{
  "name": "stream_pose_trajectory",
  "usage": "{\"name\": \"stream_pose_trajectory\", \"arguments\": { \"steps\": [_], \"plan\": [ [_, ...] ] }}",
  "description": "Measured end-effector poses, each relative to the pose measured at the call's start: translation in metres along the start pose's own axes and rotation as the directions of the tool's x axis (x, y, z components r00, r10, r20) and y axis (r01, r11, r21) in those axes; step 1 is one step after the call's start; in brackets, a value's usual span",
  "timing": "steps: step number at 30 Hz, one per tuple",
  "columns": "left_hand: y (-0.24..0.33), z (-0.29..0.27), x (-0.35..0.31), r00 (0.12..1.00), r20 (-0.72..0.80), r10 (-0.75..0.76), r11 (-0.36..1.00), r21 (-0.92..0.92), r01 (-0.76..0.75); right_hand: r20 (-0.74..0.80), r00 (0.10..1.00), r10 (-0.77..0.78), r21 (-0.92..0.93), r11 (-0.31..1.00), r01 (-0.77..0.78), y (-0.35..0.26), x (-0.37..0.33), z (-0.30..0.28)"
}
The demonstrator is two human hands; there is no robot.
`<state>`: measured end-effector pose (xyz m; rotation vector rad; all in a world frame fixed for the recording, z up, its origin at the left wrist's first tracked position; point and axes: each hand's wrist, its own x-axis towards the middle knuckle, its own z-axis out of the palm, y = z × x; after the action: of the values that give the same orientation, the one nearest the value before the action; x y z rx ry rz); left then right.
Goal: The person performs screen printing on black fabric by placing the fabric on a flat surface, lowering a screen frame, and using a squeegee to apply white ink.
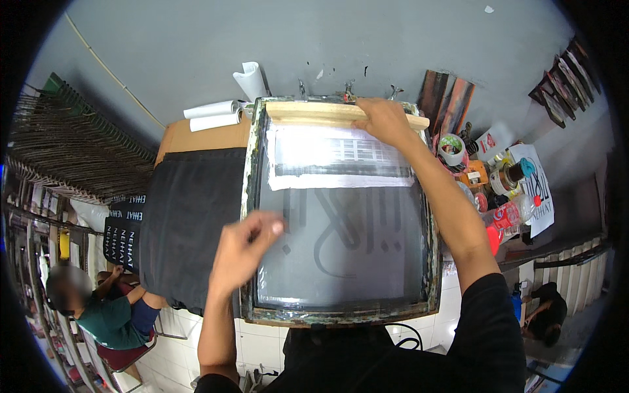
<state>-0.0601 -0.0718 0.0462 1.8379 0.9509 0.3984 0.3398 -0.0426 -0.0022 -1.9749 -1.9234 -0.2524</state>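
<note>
A screen-printing frame (432, 275) with a dark, worn rim lies in front of me. Its grey mesh (295, 262) carries a large curved lettering design. My right hand (383, 121) grips a long wooden squeegee (308, 112) resting across the frame's far end, its fingers partly hidden behind the wood. My left hand (246, 252) hovers over the frame's left edge, slightly blurred. Its fingers are loosely curled, thumb apart, with nothing visible in them. A whitish strip (341, 182) crosses the mesh below the squeegee. Left of the frame, black fabric (190, 223) is draped over a board.
White paper rolls (213, 116) lie at the back left, near a wire rack (78, 144). Bottles, a tape roll (451, 149) and a plastic bottle (511, 213) crowd the right side. A seated person (118, 321) is at lower left; another person (547, 314) is at far right.
</note>
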Motion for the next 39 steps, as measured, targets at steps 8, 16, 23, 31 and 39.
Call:
{"name": "stream_pose_trajectory", "arguments": {
  "steps": [8, 16, 23, 31, 39],
  "plan": [
    [-0.007, -0.017, 0.223, 0.708, -0.141, 0.692, 0.576, 0.700, -0.423, 0.108, 0.979, 0.170, -0.040, 0.985, -0.167, 0.018, 0.027, 0.006],
    [-0.007, -0.010, 0.251, 0.949, -0.068, 0.309, 0.811, 0.539, -0.226, 0.098, 0.961, 0.258, -0.190, 0.953, -0.236, 0.023, -0.002, 0.003],
    [-0.017, -0.006, 0.201, 0.936, -0.031, 0.351, 0.814, 0.504, -0.289, 0.130, 0.956, 0.263, -0.182, 0.954, -0.238, 0.000, -0.034, -0.001],
    [-0.033, 0.012, 0.121, 0.898, -0.067, 0.436, 0.767, 0.549, -0.332, -0.079, 0.994, 0.074, -0.107, 0.991, -0.082, -0.033, -0.105, -0.003],
    [-0.055, 0.025, 0.072, 0.806, -0.192, 0.560, 0.716, 0.601, -0.354, -0.174, 0.985, -0.006, -0.084, 0.996, -0.009, -0.055, -0.140, 0.006]
  ]
}}
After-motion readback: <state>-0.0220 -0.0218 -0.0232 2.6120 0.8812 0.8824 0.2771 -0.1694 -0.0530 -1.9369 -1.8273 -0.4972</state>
